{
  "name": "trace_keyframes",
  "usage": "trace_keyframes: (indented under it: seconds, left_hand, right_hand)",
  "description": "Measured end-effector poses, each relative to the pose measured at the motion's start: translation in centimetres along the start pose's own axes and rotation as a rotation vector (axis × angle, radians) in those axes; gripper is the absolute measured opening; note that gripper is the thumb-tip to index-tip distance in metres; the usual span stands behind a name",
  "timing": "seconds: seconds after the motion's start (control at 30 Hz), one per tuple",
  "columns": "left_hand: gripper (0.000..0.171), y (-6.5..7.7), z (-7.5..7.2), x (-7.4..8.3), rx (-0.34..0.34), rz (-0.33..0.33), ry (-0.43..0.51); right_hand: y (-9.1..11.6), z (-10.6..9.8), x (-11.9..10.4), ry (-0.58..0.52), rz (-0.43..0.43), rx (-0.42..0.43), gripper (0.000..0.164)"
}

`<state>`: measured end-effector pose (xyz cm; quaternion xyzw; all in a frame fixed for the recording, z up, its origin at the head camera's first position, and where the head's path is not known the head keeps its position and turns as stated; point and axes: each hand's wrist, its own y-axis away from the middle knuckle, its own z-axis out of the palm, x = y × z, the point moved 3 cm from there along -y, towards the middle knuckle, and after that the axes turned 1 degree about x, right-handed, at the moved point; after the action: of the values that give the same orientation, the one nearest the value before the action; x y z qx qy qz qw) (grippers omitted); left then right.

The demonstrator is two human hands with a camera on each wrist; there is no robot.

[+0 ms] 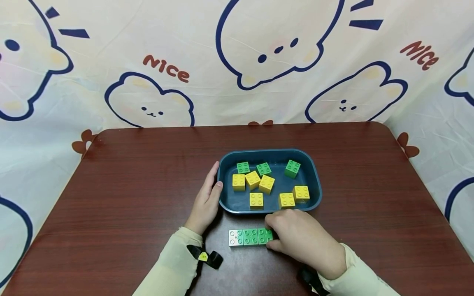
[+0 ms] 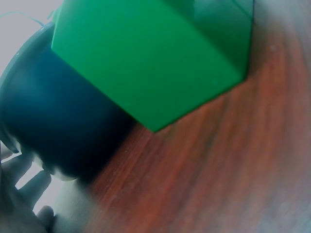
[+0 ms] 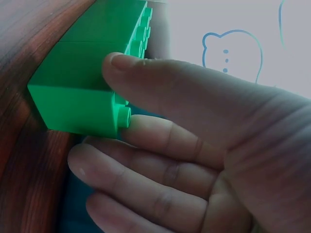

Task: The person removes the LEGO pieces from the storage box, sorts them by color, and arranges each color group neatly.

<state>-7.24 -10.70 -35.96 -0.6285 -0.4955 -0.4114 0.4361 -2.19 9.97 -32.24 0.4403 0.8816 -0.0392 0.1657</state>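
Observation:
Three green toy bricks [image 1: 250, 237] stand in a row, end to end, on the table in front of the tray; the leftmost looks whitish with glare. My right hand [image 1: 305, 238] pinches the rightmost green brick [image 3: 80, 107], its thumb on the near face and the fingers on the far side. The left hand [image 1: 205, 203] rests against the left side of a dark blue tray [image 1: 259, 152], with fingers extended along the outer wall and the thumb at the rim. Inside the tray lie several yellow bricks [image 1: 256, 200] and three green bricks [image 1: 292, 168].
The brown wooden table [image 1: 148, 176] stretches away on both sides of the tray. Behind it hangs a pale cloth [image 1: 207, 102] printed with cartoon outlines. A black strap [image 1: 203, 255] circles the left wrist, over a pale sleeve.

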Motion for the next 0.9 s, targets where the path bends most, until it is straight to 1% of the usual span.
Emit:
trace_keyframes:
  seconds: [0.4, 0.47, 0.6, 0.63, 0.7, 0.83, 0.87, 0.9]
  left_hand:
    - [0.051, -0.1, 0.1, -0.2, -0.003, -0.011, 0.01]
    - [0.051, -0.2, 0.1, -0.7, 0.0, -0.01, 0.015]
    - [0.051, -0.5, 0.2, -2.6, 0.013, 0.02, 0.018]
    - [0.051, -0.5, 0.2, -2.6, 0.013, 0.022, 0.016]
    - [0.051, -0.7, 0.2, -3.1, 0.014, 0.027, 0.014]
    - [0.052, -0.7, 0.2, -3.2, 0.011, 0.025, 0.013]
    - [0.052, -0.8, 0.2, -3.7, 0.014, 0.03, 0.013]
    - [0.052, -0.8, 0.2, -3.7, 0.015, 0.033, 0.012]
  right_hand:
    - [0.2, -0.2, 0.0, 0.001, 0.007, -0.001, 0.024]
    - [0.3, -0.5, 0.0, -0.004, 0.013, 0.009, 0.024]
    - [0.5, -1.0, -0.1, -0.014, 0.022, 0.041, 0.022]
    - [0.5, -1.2, -0.1, -0.017, 0.023, 0.047, 0.022]
    - [0.6, -1.4, -0.1, -0.024, 0.015, 0.071, 0.022]
    - [0.6, -1.8, -0.1, -0.041, 0.008, 0.116, 0.023]
    - [0.6, -1.8, -0.1, -0.044, 0.004, 0.132, 0.023]
    - [0.6, -1.9, 0.0, -0.049, 0.004, 0.141, 0.023]
